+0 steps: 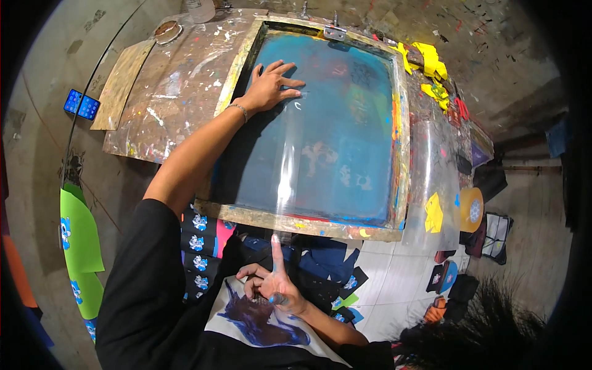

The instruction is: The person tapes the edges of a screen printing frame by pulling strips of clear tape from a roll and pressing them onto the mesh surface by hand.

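A wood-framed printing screen (357,154) with blue-green mesh lies on the table. Down its left half runs a strip of clear tape (287,166), shiny with reflected light, reaching past the near frame edge. My left hand (271,86) lies on the far part of the mesh with fingers spread, at the strip's far end. Below the near frame edge is my right hand (274,287), palm up. Its index finger points straight out, the tip at the tape's near end. The other fingers are loosely bent, and a fingertip is stained blue.
Paint-spotted wooden table (179,86) surrounds the screen. A metal hinge clamp (335,32) grips the far frame. At right are yellow scraps (430,60), red scissors (462,109), a clear plastic sheet (425,185) and a tape roll (472,209). Printed dark pieces (198,246) hang below left.
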A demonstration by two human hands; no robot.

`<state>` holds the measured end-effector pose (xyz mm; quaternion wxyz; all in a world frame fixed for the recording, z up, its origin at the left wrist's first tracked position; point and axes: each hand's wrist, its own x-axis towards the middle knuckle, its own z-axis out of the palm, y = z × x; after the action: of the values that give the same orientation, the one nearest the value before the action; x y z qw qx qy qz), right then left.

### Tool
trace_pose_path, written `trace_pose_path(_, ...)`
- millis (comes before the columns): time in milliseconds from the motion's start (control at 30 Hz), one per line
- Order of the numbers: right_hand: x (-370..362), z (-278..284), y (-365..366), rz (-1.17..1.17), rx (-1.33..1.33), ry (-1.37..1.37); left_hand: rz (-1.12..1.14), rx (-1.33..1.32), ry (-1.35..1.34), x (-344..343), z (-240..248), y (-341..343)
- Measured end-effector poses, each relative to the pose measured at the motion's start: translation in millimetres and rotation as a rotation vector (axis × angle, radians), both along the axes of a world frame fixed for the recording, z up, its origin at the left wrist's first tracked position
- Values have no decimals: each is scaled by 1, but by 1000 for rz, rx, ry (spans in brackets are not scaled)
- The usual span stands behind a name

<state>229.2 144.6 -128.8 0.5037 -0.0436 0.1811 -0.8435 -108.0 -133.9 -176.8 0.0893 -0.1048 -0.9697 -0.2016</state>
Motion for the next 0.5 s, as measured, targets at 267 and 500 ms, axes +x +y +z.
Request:
trace_pose_path(267,2,-4,-1,-4,-17,-10,42,14,-10,-11,0,-3)
trace_pose_path(500,3,-7,-3,-9,-32,11,83,-114,-90,-5,6,5)
